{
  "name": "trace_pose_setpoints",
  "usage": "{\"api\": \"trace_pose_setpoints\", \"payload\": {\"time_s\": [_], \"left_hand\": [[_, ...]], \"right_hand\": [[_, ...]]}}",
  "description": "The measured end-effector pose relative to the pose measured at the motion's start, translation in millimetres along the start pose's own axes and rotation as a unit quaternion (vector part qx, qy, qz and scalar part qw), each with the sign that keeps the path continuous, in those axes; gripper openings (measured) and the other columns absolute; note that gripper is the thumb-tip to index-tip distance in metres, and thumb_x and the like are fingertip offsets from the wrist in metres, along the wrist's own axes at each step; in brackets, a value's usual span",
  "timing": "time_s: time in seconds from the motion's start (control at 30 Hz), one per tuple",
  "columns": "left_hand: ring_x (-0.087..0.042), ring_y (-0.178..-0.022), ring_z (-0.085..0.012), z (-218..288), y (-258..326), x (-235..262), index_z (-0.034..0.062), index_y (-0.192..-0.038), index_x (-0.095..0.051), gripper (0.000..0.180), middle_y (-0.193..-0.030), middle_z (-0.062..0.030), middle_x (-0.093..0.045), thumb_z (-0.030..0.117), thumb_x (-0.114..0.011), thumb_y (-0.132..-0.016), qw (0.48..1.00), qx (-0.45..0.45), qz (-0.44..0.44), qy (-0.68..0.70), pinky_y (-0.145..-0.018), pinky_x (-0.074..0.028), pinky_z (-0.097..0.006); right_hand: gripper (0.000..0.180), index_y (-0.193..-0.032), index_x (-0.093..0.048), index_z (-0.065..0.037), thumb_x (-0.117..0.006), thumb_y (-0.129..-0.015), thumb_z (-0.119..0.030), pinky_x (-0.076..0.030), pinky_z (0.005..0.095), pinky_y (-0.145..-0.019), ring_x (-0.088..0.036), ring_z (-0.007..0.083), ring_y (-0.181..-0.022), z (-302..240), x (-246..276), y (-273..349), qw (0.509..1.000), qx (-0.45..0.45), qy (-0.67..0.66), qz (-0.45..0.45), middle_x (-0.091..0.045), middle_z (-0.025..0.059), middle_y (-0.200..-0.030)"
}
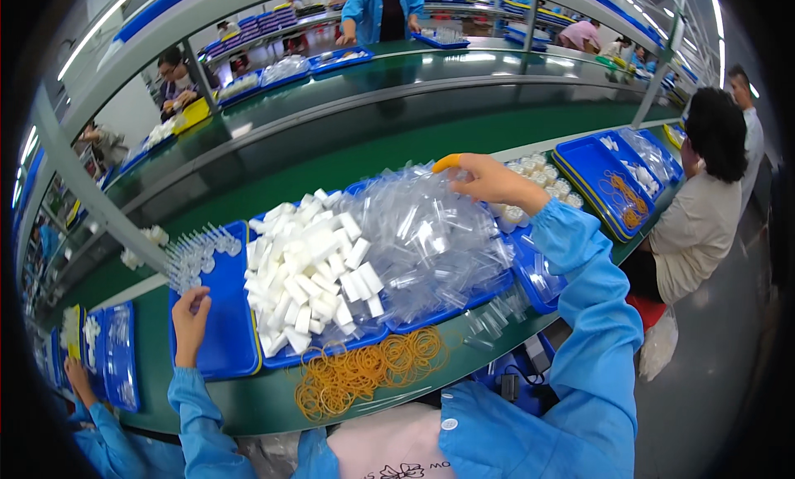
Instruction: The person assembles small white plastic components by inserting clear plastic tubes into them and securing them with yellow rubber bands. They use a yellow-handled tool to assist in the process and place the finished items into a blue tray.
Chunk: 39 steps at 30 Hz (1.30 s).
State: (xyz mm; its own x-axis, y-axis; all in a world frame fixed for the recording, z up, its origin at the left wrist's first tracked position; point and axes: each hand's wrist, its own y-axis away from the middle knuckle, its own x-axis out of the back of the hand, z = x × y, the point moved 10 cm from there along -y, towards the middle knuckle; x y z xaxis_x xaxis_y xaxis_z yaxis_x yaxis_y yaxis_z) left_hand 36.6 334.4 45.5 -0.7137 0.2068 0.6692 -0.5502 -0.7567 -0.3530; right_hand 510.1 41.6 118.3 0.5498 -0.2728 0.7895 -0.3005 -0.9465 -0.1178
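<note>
My left hand (191,322) is over the left blue tray (215,338), its thumb and fingertips drawn together just below a group of clear plastic pieces with thin stems (203,254). Whether something small is between those fingertips cannot be made out. My right hand (490,182) is at the far right edge of a heap of clear plastic tubes (426,231). An orange cover sits on one stretched finger, and no held thing shows there. Between the stemmed pieces and the tubes lies a pile of white blocks (306,268).
Tan rubber bands (364,375) lie along the near edge of the green table (265,409). Round whitish parts (542,179) are beyond my right forearm. A blue tray (617,189) with bands stands at the right, by a seated person (704,202). Another worker's hand (79,380) is at left.
</note>
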Motion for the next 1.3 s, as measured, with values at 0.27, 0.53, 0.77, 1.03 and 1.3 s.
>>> {"api": "trace_pose_setpoints", "payload": {"time_s": [0.27,0.53,0.77,1.03,1.3], "left_hand": [[-0.060,-0.078,-0.0115,-3.4,4.4,-3.1,0.0015,-0.100,-0.066,0.021,-0.088,-0.0058,-0.066,0.009,-0.062,-0.081,0.999,0.024,-0.003,0.027,-0.068,-0.048,-0.025],[-0.060,-0.077,-0.0113,-9.8,9.6,-0.9,0.0017,-0.100,-0.065,0.020,-0.087,-0.0058,-0.066,0.009,-0.061,-0.082,0.998,0.047,-0.016,0.034,-0.068,-0.048,-0.025],[-0.060,-0.077,-0.0109,-12.7,7.6,-5.7,0.0011,-0.100,-0.065,0.020,-0.087,-0.0056,-0.066,0.009,-0.061,-0.082,0.998,0.046,-0.030,0.044,-0.068,-0.048,-0.025],[-0.061,-0.076,-0.0110,-10.9,-0.2,-17.5,0.0016,-0.100,-0.065,0.020,-0.086,-0.0051,-0.066,0.009,-0.062,-0.082,0.996,0.057,-0.051,0.049,-0.067,-0.049,-0.025],[-0.061,-0.077,-0.0106,-18.1,-0.2,-14.6,0.0019,-0.101,-0.065,0.021,-0.087,-0.0053,-0.065,0.009,-0.062,-0.082,0.996,0.060,-0.040,0.057,-0.068,-0.049,-0.025]], "right_hand": [[0.029,-0.108,-0.061,-0.007,-0.062,-0.078,-0.007,-0.046,0.0330,-0.070,-0.056,0.0239,-0.078,-61.1,-2.6,-2.2,0.985,0.125,0.100,0.059,-0.058,0.0108,-0.091],[0.025,-0.104,-0.063,-0.006,-0.059,-0.080,-0.004,-0.047,0.0356,-0.074,-0.059,0.0287,-0.083,-99.7,-25.0,-2.9,0.990,0.091,0.111,-0.018,-0.061,0.0133,-0.097],[0.024,-0.104,-0.064,-0.005,-0.059,-0.080,-0.005,-0.047,0.0365,-0.074,-0.060,0.0313,-0.084,-129.6,-41.0,1.1,0.984,0.156,0.080,-0.042,-0.065,0.0138,-0.093],[0.032,-0.112,-0.057,-0.002,-0.059,-0.080,-0.004,-0.046,0.0404,-0.082,-0.057,0.0349,-0.093,-140.5,-59.8,0.0,0.971,0.193,0.138,-0.017,-0.058,0.0170,-0.105],[0.031,-0.110,-0.056,0.001,-0.059,-0.080,-0.002,-0.044,0.0407,-0.086,-0.053,0.0359,-0.100,-147.4,-48.5,4.8,0.956,0.239,0.161,0.057,-0.053,0.0163,-0.114]]}}
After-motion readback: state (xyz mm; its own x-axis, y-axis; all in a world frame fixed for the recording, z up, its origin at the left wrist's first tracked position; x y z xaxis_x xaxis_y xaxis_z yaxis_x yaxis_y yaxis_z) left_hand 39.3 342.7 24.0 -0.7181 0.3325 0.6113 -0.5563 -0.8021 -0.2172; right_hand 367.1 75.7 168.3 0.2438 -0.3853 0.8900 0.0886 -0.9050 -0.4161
